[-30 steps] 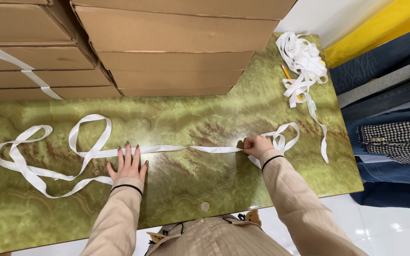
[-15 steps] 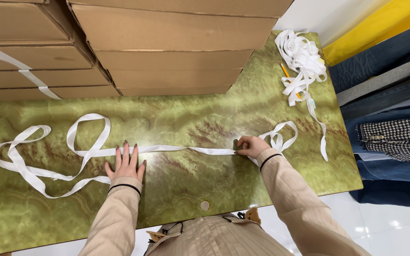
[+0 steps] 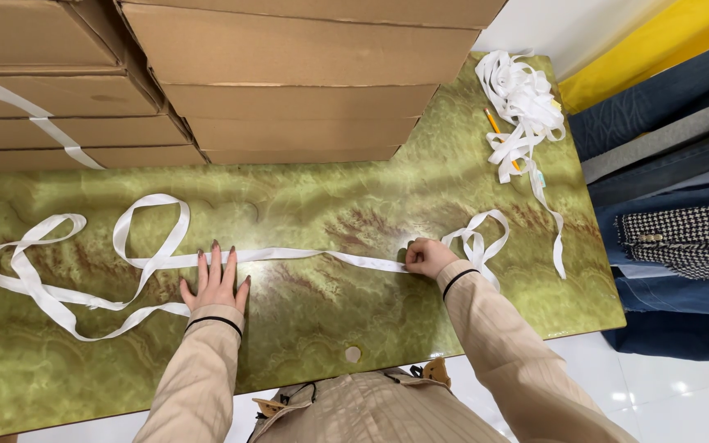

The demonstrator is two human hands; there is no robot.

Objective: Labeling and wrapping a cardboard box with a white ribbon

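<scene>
Garment workshop: stacked cardboard boxes (image 3: 289,74), hanging clothes (image 3: 674,189), ribbon heap (image 3: 523,98).

Green marbled table (image 3: 313,328), glossy, with a small round hole near the front edge. Lying on it: long white ribbon (image 3: 305,256) looped at both ends, tangled heap of white ribbon (image 3: 523,102) over a yellow pencil (image 3: 494,123), stacked cardboard boxes (image 3: 289,82) along the back.

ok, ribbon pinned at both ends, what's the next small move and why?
Probably slide the right hand further right along the white ribbon, keeping the left hand flat. The stretch between them lies nearly straight, while loose loops sit just right of the right hand.
</scene>
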